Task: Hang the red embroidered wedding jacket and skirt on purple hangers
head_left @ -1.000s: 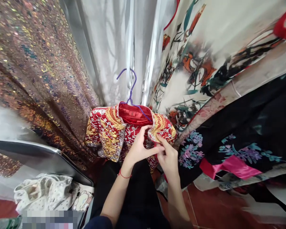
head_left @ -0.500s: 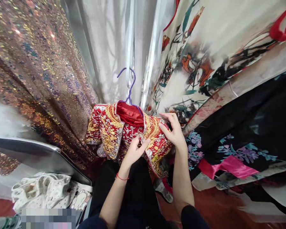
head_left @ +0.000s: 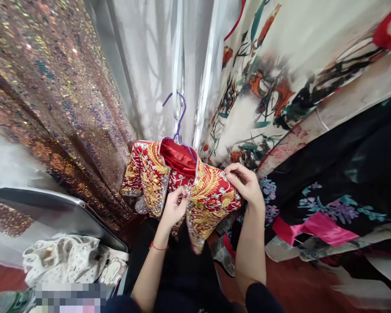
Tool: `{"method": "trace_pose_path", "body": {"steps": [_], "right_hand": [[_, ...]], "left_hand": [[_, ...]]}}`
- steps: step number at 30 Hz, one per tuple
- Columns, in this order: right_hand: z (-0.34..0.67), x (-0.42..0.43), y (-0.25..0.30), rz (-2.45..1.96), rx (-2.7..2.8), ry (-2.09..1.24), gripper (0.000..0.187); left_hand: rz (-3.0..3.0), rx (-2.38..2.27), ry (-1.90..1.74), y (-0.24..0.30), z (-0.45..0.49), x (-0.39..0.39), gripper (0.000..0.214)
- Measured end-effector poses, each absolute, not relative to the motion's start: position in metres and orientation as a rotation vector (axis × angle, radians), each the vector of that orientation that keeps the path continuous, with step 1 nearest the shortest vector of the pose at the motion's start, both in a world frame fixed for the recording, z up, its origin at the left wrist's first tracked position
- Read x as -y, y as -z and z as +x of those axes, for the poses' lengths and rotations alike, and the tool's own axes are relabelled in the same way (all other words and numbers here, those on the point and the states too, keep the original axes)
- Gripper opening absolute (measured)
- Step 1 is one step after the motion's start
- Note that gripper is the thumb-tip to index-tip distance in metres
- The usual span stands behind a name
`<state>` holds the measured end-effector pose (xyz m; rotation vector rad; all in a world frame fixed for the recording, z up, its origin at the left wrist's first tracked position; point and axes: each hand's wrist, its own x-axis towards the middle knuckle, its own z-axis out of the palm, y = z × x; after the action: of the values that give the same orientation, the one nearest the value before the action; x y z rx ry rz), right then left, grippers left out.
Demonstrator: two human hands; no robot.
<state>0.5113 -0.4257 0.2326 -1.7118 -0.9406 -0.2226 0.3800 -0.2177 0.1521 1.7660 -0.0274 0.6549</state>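
Note:
A short red jacket (head_left: 211, 187) with gold and silver embroidery hangs in front of me, its front parted and its red lining showing at the neck. Inside its collar sits a purple hanger (head_left: 181, 114), with the hook sticking up by a white strip. My left hand (head_left: 175, 208) pinches the jacket's front edge just below the collar. At the shoulder on the right side, my right hand (head_left: 246, 184) has thumb and fingers closed on the cloth.
Sequined fabric (head_left: 68, 100) hangs on the left, and a floral-printed cloth (head_left: 263, 95) on the right. Beside that is a black garment (head_left: 339, 161) with embroidered flowers and a pink ribbon (head_left: 329, 230). White spotted cloth (head_left: 65, 261) lies at lower left, near a dark-framed chair-like edge (head_left: 84, 208).
My left hand has moved left and pulled the jacket's front edge with it. My right hand has shifted slightly right and closed from loosely spread fingers onto the shoulder.

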Motion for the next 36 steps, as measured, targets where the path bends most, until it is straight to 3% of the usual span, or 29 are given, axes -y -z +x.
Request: {"method": "trace_pose_path", "body": {"steps": [4,7,9,15,19,22,29,36], "right_hand": [[0.507,0.422,-0.22,-1.73,0.891,-0.003,0.041],[0.504,0.42,-0.208,-1.662,0.804,-0.013,0.048],[0.502,0.421,-0.206,-1.641,0.758,0.022,0.05],[0.485,0.429,-0.249,-1.709,0.582,0.433,0.042],[0.461,0.426,-0.279,-1.8,0.58,0.806,0.033],[0.451,0.422,-0.272,-1.831,0.627,0.919,0.03],[0.458,0.426,-0.205,-1.917,0.691,0.657,0.019],[0.459,0.43,-0.204,-1.905,0.76,0.573,0.016]], "left_hand": [[1.808,0.102,-0.543,-0.162,0.373,0.208,0.024],[1.729,0.111,-0.442,-0.168,0.368,0.229,0.044],[1.656,0.071,-0.471,-0.176,0.37,0.242,0.046],[1.611,0.162,-0.52,-0.223,0.404,0.237,0.031],[1.585,0.122,-0.669,-0.235,0.414,0.222,0.036],[1.611,0.047,-0.709,-0.222,0.41,0.212,0.037],[1.608,-0.092,-0.736,-0.158,0.409,0.205,0.028],[1.598,-0.093,-0.237,-0.105,0.391,0.192,0.038]]}}
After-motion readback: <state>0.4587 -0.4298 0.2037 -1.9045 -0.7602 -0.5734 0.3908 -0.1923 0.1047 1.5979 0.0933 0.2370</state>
